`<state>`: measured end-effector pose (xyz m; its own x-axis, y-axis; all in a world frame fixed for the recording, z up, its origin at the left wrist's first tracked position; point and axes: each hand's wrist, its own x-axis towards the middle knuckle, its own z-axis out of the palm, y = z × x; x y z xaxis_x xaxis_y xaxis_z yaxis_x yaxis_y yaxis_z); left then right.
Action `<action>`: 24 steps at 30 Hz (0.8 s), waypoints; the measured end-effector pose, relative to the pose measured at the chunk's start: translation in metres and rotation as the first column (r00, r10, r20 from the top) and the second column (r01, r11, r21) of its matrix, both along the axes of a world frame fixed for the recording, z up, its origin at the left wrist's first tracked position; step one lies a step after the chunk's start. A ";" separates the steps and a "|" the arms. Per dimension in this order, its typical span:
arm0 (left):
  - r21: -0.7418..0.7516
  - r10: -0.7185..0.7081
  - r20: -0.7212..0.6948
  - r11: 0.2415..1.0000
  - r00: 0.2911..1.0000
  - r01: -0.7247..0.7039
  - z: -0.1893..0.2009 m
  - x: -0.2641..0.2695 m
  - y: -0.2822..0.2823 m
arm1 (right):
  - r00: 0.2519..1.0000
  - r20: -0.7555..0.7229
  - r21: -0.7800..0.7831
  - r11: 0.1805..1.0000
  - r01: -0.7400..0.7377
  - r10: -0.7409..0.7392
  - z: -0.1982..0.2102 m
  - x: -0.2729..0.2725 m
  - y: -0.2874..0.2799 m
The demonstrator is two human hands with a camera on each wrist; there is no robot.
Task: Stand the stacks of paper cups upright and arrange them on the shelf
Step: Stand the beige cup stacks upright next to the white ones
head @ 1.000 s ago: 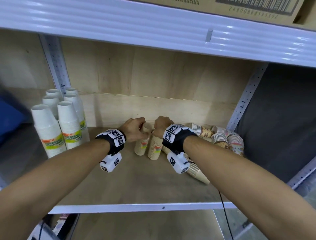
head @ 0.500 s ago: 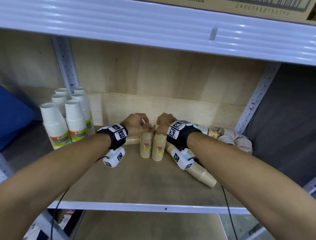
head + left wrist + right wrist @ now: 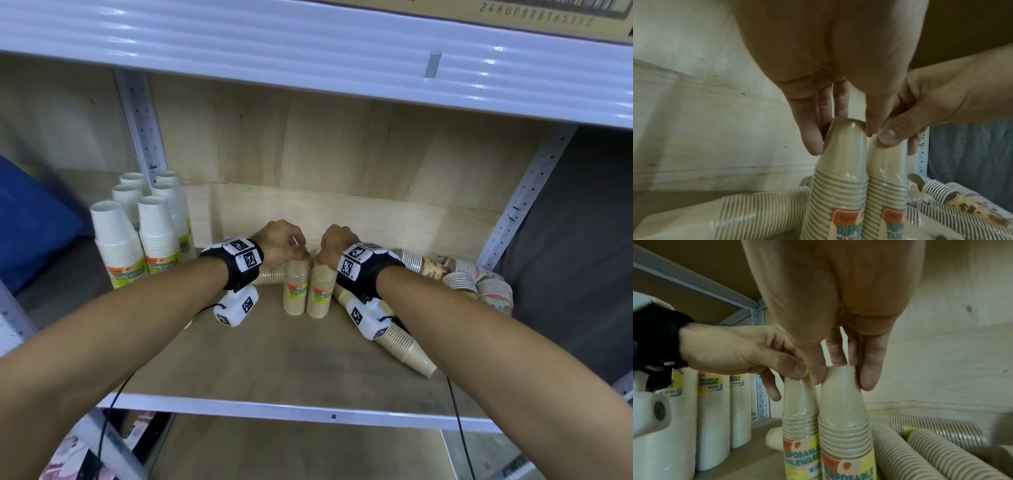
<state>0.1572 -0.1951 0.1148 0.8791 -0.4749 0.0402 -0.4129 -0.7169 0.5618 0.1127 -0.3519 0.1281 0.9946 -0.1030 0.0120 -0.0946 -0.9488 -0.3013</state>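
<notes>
Two beige wrapped cup stacks stand upright side by side, mid-shelf. My left hand (image 3: pixel 284 243) grips the top of the left stack (image 3: pixel 295 289), fingers and thumb curled round its tip (image 3: pixel 842 154). My right hand (image 3: pixel 337 244) grips the top of the right stack (image 3: pixel 320 293) the same way (image 3: pixel 842 395). In the left wrist view my left hand (image 3: pixel 842 134) sits over its stack; in the right wrist view my right hand (image 3: pixel 842 378) does too. The two stacks touch each other.
Several white cup stacks (image 3: pixel 137 236) stand upright at the shelf's left end. A beige stack (image 3: pixel 270 275) lies behind my left wrist, another (image 3: pixel 407 349) lies under my right forearm. Patterned stacks (image 3: pixel 459 282) lie heaped at the right. The shelf's front edge (image 3: pixel 274 409) is near.
The two beige stacks went from a slight lean to standing straight, close together. Both hands have stayed on their tops.
</notes>
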 end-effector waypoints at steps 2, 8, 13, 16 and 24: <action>-0.005 -0.013 0.002 1.000 1.000 0.013 0.000 0.000 -0.001 | 1.000 0.013 -0.001 1.000 0.002 -0.002 -0.001 -0.001 0.002; -0.010 0.007 -0.010 1.000 1.000 -0.007 0.002 -0.004 -0.003 | 0.999 0.033 -0.042 0.999 0.011 -0.010 -0.005 0.002 0.007; 0.035 0.020 0.022 0.999 1.000 -0.021 0.004 -0.005 -0.003 | 1.000 -0.013 -0.027 0.999 0.021 -0.021 -0.002 0.005 0.007; 0.066 0.001 -0.001 0.998 1.000 -0.001 0.009 -0.007 -0.005 | 1.000 -0.008 -0.021 1.000 0.013 -0.014 -0.004 0.007 0.005; 0.269 0.013 -0.066 0.963 0.998 0.005 0.032 -0.010 -0.008 | 0.998 -0.052 -0.025 0.999 -0.023 0.022 0.002 0.015 0.009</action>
<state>0.1475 -0.2031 0.1473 0.8776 -0.4563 -0.1469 -0.3777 -0.8469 0.3744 0.1276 -0.3434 0.1305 0.9960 -0.0812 -0.0374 -0.0883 -0.9583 -0.2717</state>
